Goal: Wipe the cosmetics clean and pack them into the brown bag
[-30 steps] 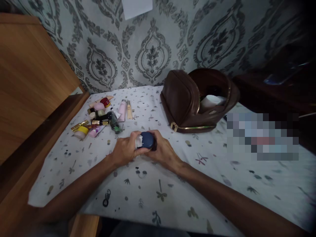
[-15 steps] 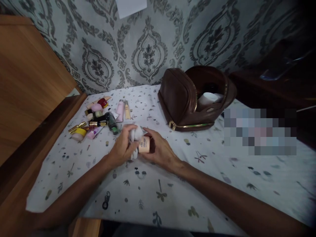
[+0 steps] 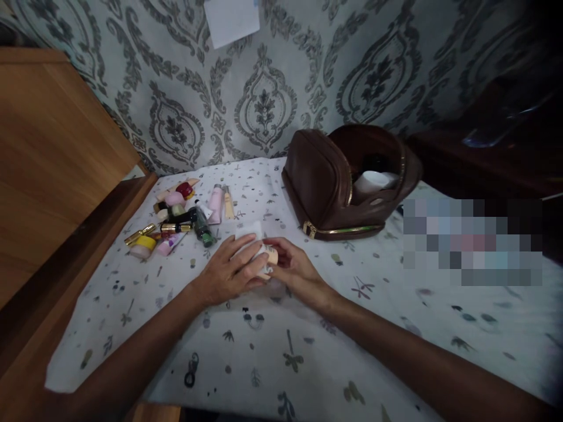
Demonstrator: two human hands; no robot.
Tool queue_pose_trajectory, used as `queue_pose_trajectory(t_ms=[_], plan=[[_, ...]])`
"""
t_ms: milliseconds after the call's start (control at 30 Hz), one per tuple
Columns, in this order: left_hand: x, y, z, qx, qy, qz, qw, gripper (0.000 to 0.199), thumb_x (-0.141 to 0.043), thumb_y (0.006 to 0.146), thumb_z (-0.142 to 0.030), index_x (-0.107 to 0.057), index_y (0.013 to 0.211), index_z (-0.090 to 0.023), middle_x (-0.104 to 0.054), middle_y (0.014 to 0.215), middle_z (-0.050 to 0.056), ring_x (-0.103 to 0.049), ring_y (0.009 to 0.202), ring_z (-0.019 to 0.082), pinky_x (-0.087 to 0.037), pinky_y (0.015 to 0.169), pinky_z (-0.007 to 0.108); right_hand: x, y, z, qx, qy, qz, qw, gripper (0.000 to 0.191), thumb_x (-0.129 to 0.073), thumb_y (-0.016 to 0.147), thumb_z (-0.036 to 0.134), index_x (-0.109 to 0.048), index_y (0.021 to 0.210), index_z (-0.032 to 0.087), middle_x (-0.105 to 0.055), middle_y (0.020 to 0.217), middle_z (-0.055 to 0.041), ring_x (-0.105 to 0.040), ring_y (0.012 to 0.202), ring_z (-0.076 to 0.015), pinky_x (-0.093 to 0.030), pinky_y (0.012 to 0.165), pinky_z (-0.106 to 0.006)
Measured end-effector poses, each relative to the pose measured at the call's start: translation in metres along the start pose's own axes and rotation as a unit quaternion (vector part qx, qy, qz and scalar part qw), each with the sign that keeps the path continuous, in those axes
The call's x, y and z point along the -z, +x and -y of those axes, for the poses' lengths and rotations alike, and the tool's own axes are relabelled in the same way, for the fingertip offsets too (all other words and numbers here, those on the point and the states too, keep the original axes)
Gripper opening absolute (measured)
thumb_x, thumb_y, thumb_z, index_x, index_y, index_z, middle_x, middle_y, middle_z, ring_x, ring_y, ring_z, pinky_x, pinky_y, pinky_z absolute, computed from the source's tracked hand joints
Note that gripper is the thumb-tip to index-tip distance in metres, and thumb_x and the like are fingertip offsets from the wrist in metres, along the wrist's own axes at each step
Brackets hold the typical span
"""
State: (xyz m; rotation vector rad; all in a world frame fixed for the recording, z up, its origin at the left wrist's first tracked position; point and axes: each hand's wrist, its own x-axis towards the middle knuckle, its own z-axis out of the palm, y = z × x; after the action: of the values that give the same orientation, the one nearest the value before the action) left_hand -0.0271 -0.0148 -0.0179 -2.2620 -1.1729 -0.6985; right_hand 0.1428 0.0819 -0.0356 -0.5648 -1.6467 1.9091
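Observation:
In the head view, my left hand is closed round a folded white tissue or cloth and presses it against a small peach-coloured cosmetic bottle. Fingers of my right hand grip that bottle from the right side. Most of the bottle is hidden by the tissue and my fingers, and the print on it is too small to read. Both hands are together just above the patterned white cloth over the table.
Left of my hands lies a cluster of cosmetics, with a pink tube, a yellow-banded jar and a dark green-ended bottle. A brown bag stands unzipped at the back right, a white item inside. Wooden furniture borders the left.
My left hand has shifted right over the bottle, its fingers now lying across the tissue and covering more of it. The bottle has turned and moved slightly right. The view has tilted up a little.

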Motion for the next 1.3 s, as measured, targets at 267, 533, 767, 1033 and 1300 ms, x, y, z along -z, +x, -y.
queue_pose_trajectory(t_ms=[267,533,767,1033,1300], plan=[[0.008,0.000,0.002,0.226,-0.210,0.054,0.950,0.068,-0.054,0.086,-0.067,-0.042,0.133,-0.020,-0.061,0.116,0.013,-0.064,0.103,0.026,-0.054,0.084,0.038,-0.004,-0.009,0.016,-0.028,0.029,0.049,0.998,0.049,-0.079,0.066,0.053,-0.056,0.095,0.020,-0.062,0.084,-0.0004,-0.061,0.077,-0.0160,-0.051,0.070,-0.029],[0.005,0.005,-0.010,0.390,-0.352,0.044,0.850,0.057,-0.052,0.087,-0.066,-0.048,0.118,-0.019,-0.065,0.098,0.006,-0.062,0.087,0.023,-0.052,0.077,0.035,-0.004,-0.014,0.010,0.115,-0.146,-0.018,0.982,0.051,-0.075,0.075,0.043,-0.052,0.116,0.023,-0.062,0.112,-0.0083,-0.061,0.101,-0.0237,-0.053,0.087,-0.039],[0.007,0.007,-0.020,0.341,-0.208,0.038,0.916,0.053,-0.045,0.096,-0.055,-0.040,0.134,-0.019,-0.057,0.120,0.012,-0.059,0.110,0.026,-0.049,0.092,0.038,-0.007,-0.015,0.009,0.092,-0.168,-0.010,0.981,0.063,-0.071,0.077,0.035,-0.044,0.133,0.024,-0.060,0.126,-0.0098,-0.061,0.112,-0.0260,-0.050,0.095,-0.041],[0.005,0.002,-0.018,0.217,-0.121,0.053,0.967,0.056,-0.043,0.097,-0.051,-0.034,0.144,-0.021,-0.050,0.116,0.013,-0.055,0.107,0.026,-0.050,0.089,0.040,-0.005,-0.013,0.015,0.056,-0.191,-0.010,0.980,0.043,-0.073,0.066,0.028,-0.049,0.102,0.022,-0.060,0.089,0.0003,-0.058,0.083,-0.0190,-0.049,0.073,-0.030],[0.004,0.007,-0.022,0.111,-0.072,0.036,0.991,0.062,-0.037,0.100,-0.047,-0.025,0.152,-0.016,-0.053,0.123,0.019,-0.053,0.117,0.030,-0.049,0.097,0.045,-0.002,-0.010,0.006,0.089,-0.202,0.000,0.975,0.055,-0.073,0.068,0.027,-0.054,0.119,0.023,-0.063,0.113,-0.0064,-0.059,0.105,-0.0253,-0.048,0.090,-0.040]])
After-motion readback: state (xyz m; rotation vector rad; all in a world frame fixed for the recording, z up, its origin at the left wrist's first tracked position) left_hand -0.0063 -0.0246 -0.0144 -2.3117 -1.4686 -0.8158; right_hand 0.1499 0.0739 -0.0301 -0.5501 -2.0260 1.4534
